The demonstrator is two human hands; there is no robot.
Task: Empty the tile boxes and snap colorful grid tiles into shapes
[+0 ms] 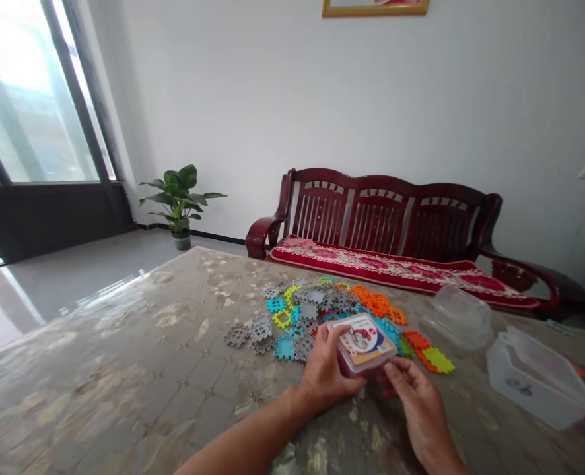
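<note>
A small clear plastic box [364, 340] with a printed picture label on its lid is held just above the table, in front of a pile of toy pieces. My left hand [325, 369] grips it from the left side, the fingers over the lid and the thumb along the near edge. At the near right corner of the box, my right hand [416, 402] has its thumb and bent fingers closed on the edge; the fingertips are partly hidden. Behind lie interlocking plastic building tiles [309, 311] in grey, blue, orange and lime green.
To the right stand a translucent plastic container [535, 382] with black marking and a clear lid-like tub [461, 316]. A patterned cloth covers the table [138, 369]. Beyond it is a dark red wooden bench [376, 218] with a red cushion, and a potted plant [178, 198].
</note>
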